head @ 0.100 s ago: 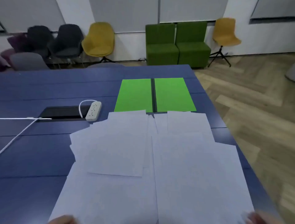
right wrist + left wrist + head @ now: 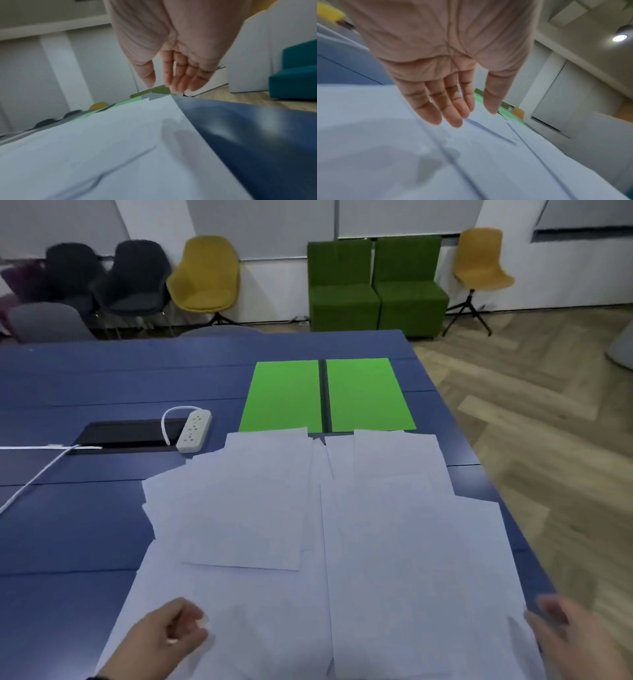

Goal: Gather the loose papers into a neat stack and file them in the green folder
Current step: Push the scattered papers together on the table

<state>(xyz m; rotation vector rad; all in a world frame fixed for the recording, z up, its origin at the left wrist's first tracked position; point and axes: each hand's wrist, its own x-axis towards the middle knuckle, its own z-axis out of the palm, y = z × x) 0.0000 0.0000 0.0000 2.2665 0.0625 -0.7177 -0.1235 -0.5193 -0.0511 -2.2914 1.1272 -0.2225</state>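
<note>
Hovering left hand (image 2: 164,637) over near-left sheets, fingers loosely extended, holding nothing. Hovering right hand (image 2: 568,637) at near-right paper edge, relaxed, empty. Loose papers (image 2: 308,525) lying spread between hands; green folder (image 2: 284,395) lying open beyond them.

**Non-task items in view**

Blue table (image 2: 102,525) with a black cable slot (image 2: 126,436). White power strip (image 2: 194,430) lies beside the slot; white cable (image 2: 34,477) runs off left. Behind: two dark chairs (image 2: 133,278), yellow chair (image 2: 205,275), green sofa (image 2: 376,285), second yellow chair (image 2: 479,261). Wood floor (image 2: 548,422) at right.
</note>
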